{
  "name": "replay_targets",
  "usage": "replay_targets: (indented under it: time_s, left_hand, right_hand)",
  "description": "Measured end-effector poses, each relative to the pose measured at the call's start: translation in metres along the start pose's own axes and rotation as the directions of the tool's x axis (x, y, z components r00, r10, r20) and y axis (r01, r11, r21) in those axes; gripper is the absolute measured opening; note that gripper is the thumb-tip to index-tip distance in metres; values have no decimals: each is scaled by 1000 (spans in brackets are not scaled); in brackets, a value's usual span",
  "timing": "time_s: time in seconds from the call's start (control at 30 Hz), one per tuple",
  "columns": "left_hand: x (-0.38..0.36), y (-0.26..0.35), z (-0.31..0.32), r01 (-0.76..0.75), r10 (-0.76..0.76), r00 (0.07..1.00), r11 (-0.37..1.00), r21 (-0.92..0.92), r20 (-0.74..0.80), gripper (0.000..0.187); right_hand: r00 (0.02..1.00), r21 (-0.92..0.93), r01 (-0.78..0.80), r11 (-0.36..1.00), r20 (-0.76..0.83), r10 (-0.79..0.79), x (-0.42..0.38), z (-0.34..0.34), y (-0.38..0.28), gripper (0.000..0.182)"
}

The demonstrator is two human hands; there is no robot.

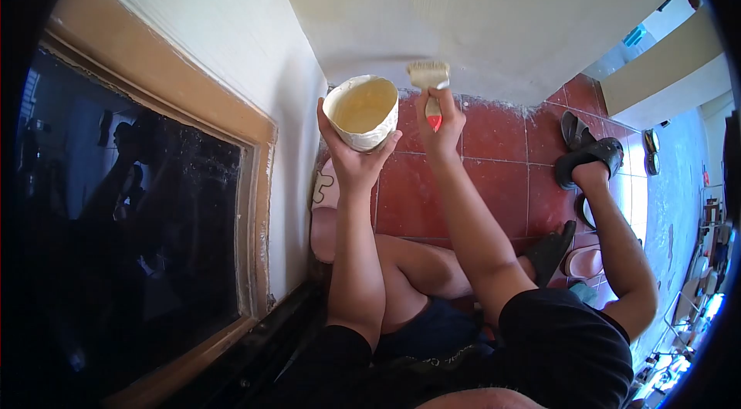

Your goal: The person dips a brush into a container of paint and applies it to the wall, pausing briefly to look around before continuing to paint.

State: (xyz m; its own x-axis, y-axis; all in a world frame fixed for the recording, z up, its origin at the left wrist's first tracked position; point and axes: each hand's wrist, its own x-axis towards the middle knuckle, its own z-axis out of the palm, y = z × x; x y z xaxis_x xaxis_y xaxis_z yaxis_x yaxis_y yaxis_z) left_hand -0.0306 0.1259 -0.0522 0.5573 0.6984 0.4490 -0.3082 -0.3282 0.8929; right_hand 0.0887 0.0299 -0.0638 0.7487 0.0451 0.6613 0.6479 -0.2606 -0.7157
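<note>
My left hand (353, 166) cups a round pot (346, 125) from below, its fingers spread up the sides. White paint coats the pot's outside and rim, and a pale yellowish layer shows within. Level with it, my right hand (444, 127) grips a paintbrush (429, 76) by the handle, whose red part shows below the fingers. The bristles are caked with off-white paint and point up toward the lower part of the pale wall (478, 15). Brush and pot are a short gap apart.
At left is a dark window (139, 201) in a worn wooden frame (258, 177). Red floor tiles (494, 193) run below the wall. My feet wear dark clogs (593, 158). A pink slipper (584, 262) lies at right, and a pink item (325, 231) stands beside my left arm.
</note>
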Motion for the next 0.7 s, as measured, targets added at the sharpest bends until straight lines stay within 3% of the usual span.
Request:
replay_targets:
  time_s: [0.1, 0.23, 0.37, 0.43, 0.47, 0.5, 0.63, 0.7]
  left_hand:
    - [-1, 1, 2, -15, 15, 1000, 1000, -10, 15, 123]
    - [-2, -1, 0, -1, 1, 1000, 1000, 17, 17, 123]
    - [-1, 0, -1, 33, -33, 999, 999, 25, 11, 123]
    - [-2, -2, -1, 42, -42, 999, 999, -14, 13, 122]
    - [-2, -4, -1, 7, -7, 1000, 1000, 7, -2, 122]
    - [-2, -5, -1, -28, 29, 999, 999, 27, -18, 122]
    - [-5, -2, -1, -45, 44, 999, 998, -47, -30, 122]
    - [-5, 2, -3, -23, 23, 1000, 1000, 10, -2, 122]
  right_hand:
    - [993, 8, -113, 994, -40, 114, 0, 13, 0, 12]
    - [965, 21, -219, 976, -142, 219, 58, 25, -31, 12]
    - [960, 151, -217, 964, -148, 239, 85, 18, -66, 15]
    - [969, 246, 50, 968, -246, 12, 86, 15, -75, 13]
    - [914, 158, 249, 956, -366, -177, 88, 13, -79, 13]
    - [910, 159, 258, 953, -372, -184, 88, 15, -75, 13]
    - [971, 69, 165, 984, -185, -150, 49, 28, -21, 14]
    - [993, 23, 95, 995, -80, -92, 17, 29, 2, 15]
